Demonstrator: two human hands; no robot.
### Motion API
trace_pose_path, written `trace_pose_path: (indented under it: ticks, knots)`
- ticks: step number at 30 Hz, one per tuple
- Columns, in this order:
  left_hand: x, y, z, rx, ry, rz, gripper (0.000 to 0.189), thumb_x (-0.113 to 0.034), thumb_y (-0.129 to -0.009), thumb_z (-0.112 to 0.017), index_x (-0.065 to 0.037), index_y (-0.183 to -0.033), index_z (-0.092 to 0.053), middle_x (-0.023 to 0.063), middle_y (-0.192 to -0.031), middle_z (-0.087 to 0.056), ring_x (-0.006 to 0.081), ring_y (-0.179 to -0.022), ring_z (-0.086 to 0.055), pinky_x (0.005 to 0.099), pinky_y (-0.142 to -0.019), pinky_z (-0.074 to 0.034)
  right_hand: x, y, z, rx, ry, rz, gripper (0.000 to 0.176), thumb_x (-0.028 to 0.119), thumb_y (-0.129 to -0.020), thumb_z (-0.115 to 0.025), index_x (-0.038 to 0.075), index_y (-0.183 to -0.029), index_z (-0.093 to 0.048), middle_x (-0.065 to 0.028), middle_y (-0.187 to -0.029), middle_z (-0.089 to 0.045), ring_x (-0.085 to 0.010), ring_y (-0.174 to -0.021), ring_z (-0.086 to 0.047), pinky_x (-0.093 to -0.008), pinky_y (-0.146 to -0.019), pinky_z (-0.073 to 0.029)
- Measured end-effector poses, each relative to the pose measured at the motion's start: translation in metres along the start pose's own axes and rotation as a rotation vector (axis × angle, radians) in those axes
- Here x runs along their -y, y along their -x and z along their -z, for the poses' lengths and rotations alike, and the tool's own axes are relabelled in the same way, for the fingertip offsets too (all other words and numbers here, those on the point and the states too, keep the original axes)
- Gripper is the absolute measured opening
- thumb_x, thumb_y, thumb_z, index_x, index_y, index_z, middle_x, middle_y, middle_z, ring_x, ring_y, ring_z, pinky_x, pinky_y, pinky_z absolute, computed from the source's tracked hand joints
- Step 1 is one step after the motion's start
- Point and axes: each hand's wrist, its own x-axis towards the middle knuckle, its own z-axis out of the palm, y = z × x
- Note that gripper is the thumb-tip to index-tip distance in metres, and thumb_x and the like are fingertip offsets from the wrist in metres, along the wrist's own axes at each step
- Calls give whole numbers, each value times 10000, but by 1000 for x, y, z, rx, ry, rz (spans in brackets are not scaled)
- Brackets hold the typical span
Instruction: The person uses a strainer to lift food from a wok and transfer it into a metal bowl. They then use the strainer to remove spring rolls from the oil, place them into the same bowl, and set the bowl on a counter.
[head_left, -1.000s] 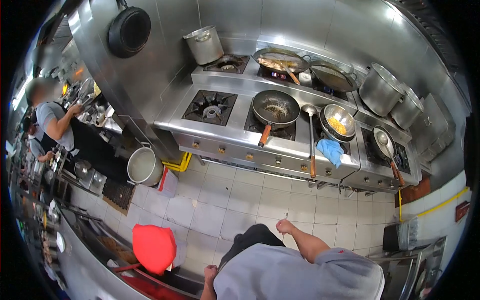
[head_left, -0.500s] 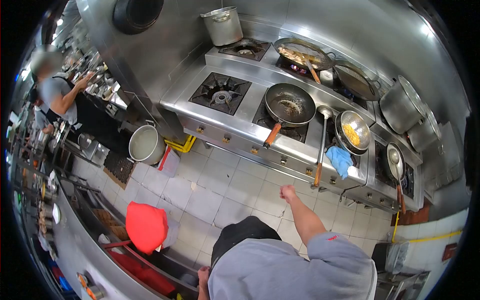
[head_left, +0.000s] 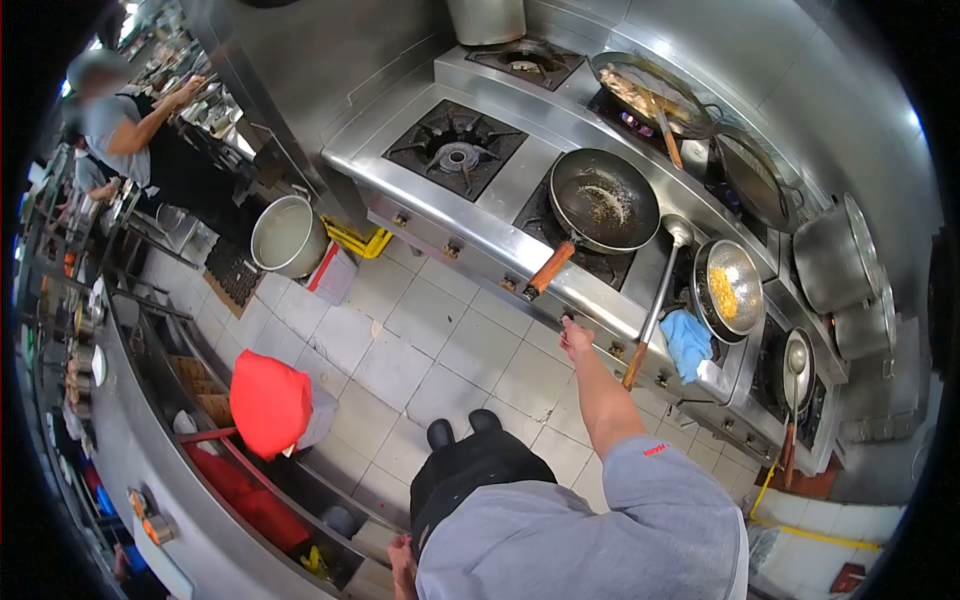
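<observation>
My right hand [head_left: 575,341] reaches forward to the stove front, its fingers closed at a stove knob [head_left: 567,318] that they partly cover. Just above is the wooden handle of a dark frying pan [head_left: 605,205], which sits on a front burner with a little residue inside. A long-handled ladle [head_left: 655,290] lies to the right of this pan. Beyond it, a metal strainer [head_left: 735,285] with yellow bits rests in another pan, beside a blue cloth [head_left: 686,343]. Low at my side hangs my left hand [head_left: 402,553], its fingers curled, with nothing visible in them.
On the back burners, a wok [head_left: 640,85] holds food over a flame. Large pots [head_left: 833,250] stand at right. Behind me are a red-covered bin [head_left: 268,402] and a steel counter [head_left: 120,420]. A white bucket [head_left: 288,237] and another person [head_left: 130,135] are at left.
My right hand has moved forward from above the floor to the stove knob. The view has shifted closer to the stove, and my shoes now show. My left hand stays low at my side.
</observation>
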Motion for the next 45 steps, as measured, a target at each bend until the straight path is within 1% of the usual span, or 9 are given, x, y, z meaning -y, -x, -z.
trace_pose_path:
  ticks: [5,11,13,17,19,24,32,40,45]
  knots:
    - [12,30,-23,-22,89,25,82,-92,-795,-561,-12,-805,-569,6,-622,-527,65,-511,-439,212,-453,-346,-1,-2,0,-51,86,36,228,190,-750,-666,28,-713,-510,-39,-588,-493,-122,-484,-454,-273,-407,-395]
    - [45,43,-41,-19,6,25,142,-106,-798,-564,16,-869,-573,63,-720,-589,120,-644,-534,260,-590,-433,-1,0,1,-71,111,81,220,171,-746,-672,29,-711,-507,-36,-568,-491,-126,-467,-444,-279,-395,-377]
    - [68,37,-40,81,30,-48,167,-113,-805,-559,26,-894,-577,98,-797,-608,152,-731,-560,283,-679,-443,-2,-4,1,-62,79,49,216,170,-749,-670,30,-719,-507,-30,-570,-493,-120,-466,-442,-275,-387,-367]
    - [74,25,-37,100,46,42,173,-111,-808,-555,29,-908,-578,105,-818,-608,164,-751,-565,287,-695,-444,-1,-6,1,-61,39,-1,201,172,-763,-656,37,-739,-509,-10,-564,-492,-100,-460,-435,-262,-378,-344]
    - [67,20,-35,16,-55,-57,131,-105,-816,-539,15,-854,-576,84,-779,-600,138,-694,-554,265,-643,-439,-1,-4,3,-34,49,9,198,175,-766,-653,42,-737,-510,-5,-560,-491,-97,-455,-431,-260,-387,-348]
    - [-11,29,-26,51,105,49,109,-115,-828,-523,-20,-783,-552,42,-705,-577,95,-593,-517,229,-529,-412,-2,-6,4,-17,37,-6,191,180,-773,-646,52,-726,-512,4,-550,-491,-89,-444,-423,-256,-406,-357]
    - [-14,18,-11,-1,152,140,106,-130,-840,-523,-28,-817,-536,25,-681,-569,87,-542,-501,212,-469,-401,-7,-8,4,-14,28,10,197,202,-765,-656,75,-721,-512,14,-572,-502,-80,-471,-438,-257,-420,-365]
    - [-3,37,-12,21,149,-83,108,-112,-823,-550,-9,-791,-542,19,-628,-537,83,-510,-467,219,-441,-359,-11,-5,6,26,3,8,188,208,-765,-656,89,-742,-513,26,-610,-508,-73,-497,-449,-267,-452,-381]
    - [10,43,-19,-36,18,31,113,-103,-812,-551,-4,-760,-563,22,-635,-538,78,-532,-463,218,-468,-360,-5,-7,6,10,53,-9,181,197,-775,-643,86,-755,-503,26,-618,-512,-74,-493,-448,-273,-450,-382]
